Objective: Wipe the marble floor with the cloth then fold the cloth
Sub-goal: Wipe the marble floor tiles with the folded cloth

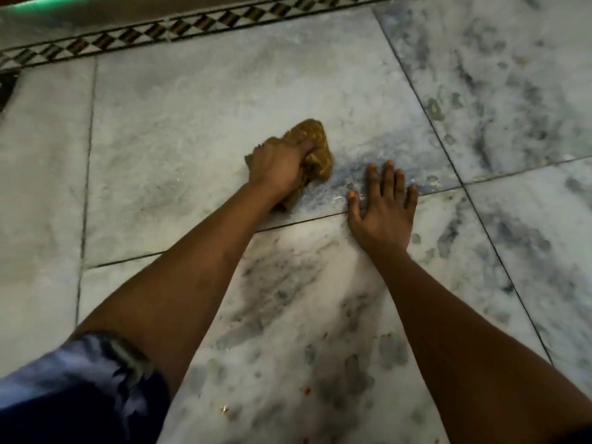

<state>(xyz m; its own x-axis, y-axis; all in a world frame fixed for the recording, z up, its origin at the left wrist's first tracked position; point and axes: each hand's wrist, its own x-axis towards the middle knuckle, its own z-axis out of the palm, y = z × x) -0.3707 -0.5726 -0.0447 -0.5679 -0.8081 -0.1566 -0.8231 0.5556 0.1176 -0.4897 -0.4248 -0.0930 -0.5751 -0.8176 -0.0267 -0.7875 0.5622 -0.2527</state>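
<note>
Sleeve, left hand around cloth

Indoor setting, likely a home: floor of large grey-veined white marble tiles with dark grout lines, edged along the far side by an inlaid diamond-pattern border strip.

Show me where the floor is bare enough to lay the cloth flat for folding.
Bare marble floor lies between the patterned border strip and the left hand gripping the cloth; more lies right of the right hand. Between the hands it is crowded.
</note>
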